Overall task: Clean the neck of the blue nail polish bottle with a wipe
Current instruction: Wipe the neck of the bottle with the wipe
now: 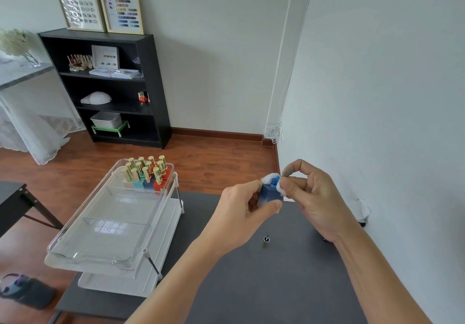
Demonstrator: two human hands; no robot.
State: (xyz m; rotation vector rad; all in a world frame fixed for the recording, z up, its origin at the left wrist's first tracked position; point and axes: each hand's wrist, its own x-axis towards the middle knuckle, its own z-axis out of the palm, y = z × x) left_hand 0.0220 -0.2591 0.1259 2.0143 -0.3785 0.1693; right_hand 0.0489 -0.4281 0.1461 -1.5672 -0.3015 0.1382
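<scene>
My left hand [247,206] grips the square body of the blue nail polish bottle [268,194], held above the dark table. The bottle is uncapped and its blue neck [276,179] pokes up. A white wipe [271,178] is wrapped around the neck. My right hand [312,192] pinches the wipe against the neck with thumb and fingers. The bottle's cap with its brush [266,239] stands upright on the table below my hands.
A clear tray [105,228] on a white two-tier rack stands at the table's left, with several gold-capped polish bottles [147,171] at its far end. The grey wall is close on the right. A black shelf unit [113,89] stands across the wooden floor.
</scene>
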